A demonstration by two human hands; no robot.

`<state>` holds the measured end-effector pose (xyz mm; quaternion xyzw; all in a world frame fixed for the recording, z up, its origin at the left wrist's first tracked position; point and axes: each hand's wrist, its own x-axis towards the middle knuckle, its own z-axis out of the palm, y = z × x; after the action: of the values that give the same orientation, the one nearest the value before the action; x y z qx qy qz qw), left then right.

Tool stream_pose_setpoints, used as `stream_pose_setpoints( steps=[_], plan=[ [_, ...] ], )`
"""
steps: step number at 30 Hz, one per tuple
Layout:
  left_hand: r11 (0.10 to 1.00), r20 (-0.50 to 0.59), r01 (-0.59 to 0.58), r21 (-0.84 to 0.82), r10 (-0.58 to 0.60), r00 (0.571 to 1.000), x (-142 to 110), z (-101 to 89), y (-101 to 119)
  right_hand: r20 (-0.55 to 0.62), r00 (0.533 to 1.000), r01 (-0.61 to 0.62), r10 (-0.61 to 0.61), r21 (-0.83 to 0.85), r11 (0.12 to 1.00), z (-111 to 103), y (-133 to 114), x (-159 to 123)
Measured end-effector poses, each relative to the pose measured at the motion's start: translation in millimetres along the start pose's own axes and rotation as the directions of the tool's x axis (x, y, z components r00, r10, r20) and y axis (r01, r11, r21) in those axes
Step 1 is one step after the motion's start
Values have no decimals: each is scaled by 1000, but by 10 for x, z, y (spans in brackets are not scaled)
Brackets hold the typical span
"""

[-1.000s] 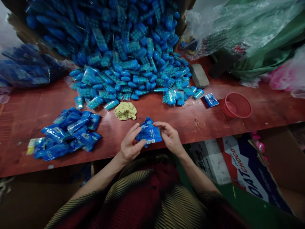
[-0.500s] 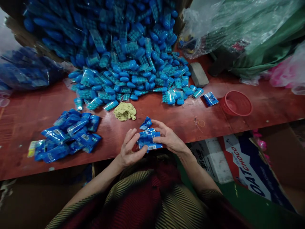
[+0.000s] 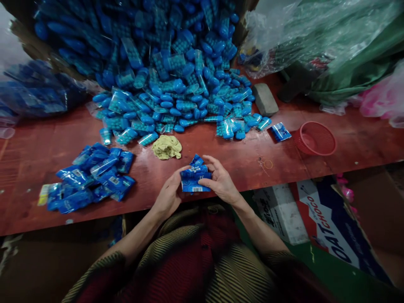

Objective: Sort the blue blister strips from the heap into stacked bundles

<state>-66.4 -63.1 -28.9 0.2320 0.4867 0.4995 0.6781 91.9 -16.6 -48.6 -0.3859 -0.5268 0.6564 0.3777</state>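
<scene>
Both of my hands hold a blue printed packet (image 3: 194,180) at the near edge of the red table (image 3: 47,143). My left hand (image 3: 168,195) grips its left side with fingers curled behind it. My right hand (image 3: 221,182) pinches its right side, thumb on the front. A barcode strip shows along the packet's lower edge. A heap of the same blue packets (image 3: 91,176) lies on the table to the left. A large pile of clear sachets with blue pieces (image 3: 176,75) spills across the far side of the table.
A crumpled yellow-green cloth (image 3: 166,147) lies just beyond my hands. A small red basket (image 3: 315,138) and a grey block (image 3: 264,99) sit to the right. Plastic bags over green fabric (image 3: 328,46) fill the far right. A printed cardboard box (image 3: 328,227) stands below the table edge.
The packet has been turned and squared up between my hands, from tilted to level. My left fingers have closed in behind it.
</scene>
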Motion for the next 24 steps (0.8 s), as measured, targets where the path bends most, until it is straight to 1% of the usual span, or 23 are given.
stream_pose_setpoints(
  steps=[1,2,5,9,12,14,16,19,21,24],
  plan=[
    [995,2,85,-53,-85,996,22,28,40,-16,1000,17,-17,-43,999,9,30,11],
    [987,-3,133,-91,-134,991,44,49,70,-42,998,38,-42,-94,995,15,53,18],
    [965,-29,186,-185,-195,980,86,77,110,-102,984,110,-144,-282,953,12,58,13],
    [933,-51,247,-260,-268,962,92,67,113,-64,957,212,-283,-510,834,-20,-14,-44],
    [910,-74,287,-298,-322,944,104,54,112,-34,933,261,-358,-621,739,-30,-12,-94],
    [898,-63,305,-317,-341,938,116,50,115,-21,915,277,-403,-694,665,-24,23,-122],
    [888,-35,318,-332,-348,937,126,49,122,-11,898,284,-440,-749,599,-10,62,-144],
    [877,-3,332,-347,-355,935,131,49,138,-15,882,292,-470,-767,572,15,97,-167],
    [876,-11,339,-344,-365,931,131,48,143,-2,871,316,-492,-765,562,26,106,-180],
    [878,-47,349,-327,-384,922,131,43,131,62,848,372,-526,-777,508,23,119,-204]
  ],
)
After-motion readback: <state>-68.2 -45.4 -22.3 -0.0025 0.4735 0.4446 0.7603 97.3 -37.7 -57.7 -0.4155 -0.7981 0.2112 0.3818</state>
